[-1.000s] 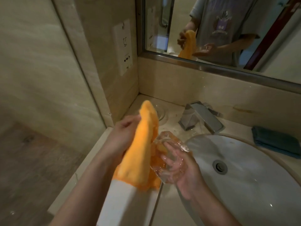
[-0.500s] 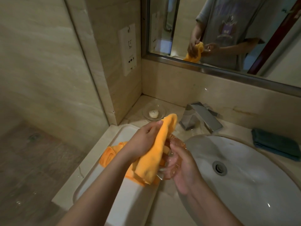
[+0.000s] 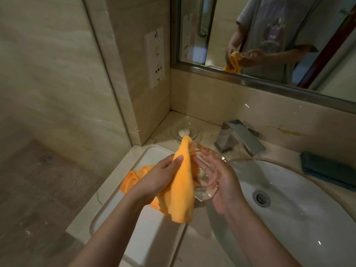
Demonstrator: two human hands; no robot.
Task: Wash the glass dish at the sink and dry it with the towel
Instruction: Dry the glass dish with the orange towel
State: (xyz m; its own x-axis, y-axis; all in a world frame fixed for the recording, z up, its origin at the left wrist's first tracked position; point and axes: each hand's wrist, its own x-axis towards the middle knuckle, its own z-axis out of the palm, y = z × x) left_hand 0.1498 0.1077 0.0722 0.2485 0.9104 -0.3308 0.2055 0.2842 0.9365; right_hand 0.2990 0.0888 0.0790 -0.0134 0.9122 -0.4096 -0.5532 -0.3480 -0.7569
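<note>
A clear glass dish point(image 3: 207, 176) is held on edge above the counter, just left of the white sink basin point(image 3: 289, 209). My right hand point(image 3: 223, 184) cups it from the right, with fingers curled round its rim. My left hand point(image 3: 159, 178) grips an orange towel point(image 3: 183, 182) and presses it against the dish's left face. The towel hangs down below both hands, and its other end lies bunched on the white tray point(image 3: 146, 237).
A chrome faucet point(image 3: 238, 138) stands behind the basin. A second glass dish with a small soap piece point(image 3: 185, 131) sits in the counter corner. A folded dark green cloth point(image 3: 327, 170) lies at the right. Mirror and wall socket point(image 3: 155, 56) are above.
The towel's raised end has come down from well above the hands and now lies against the dish. The dish has turned more on edge. The view has tilted slightly.
</note>
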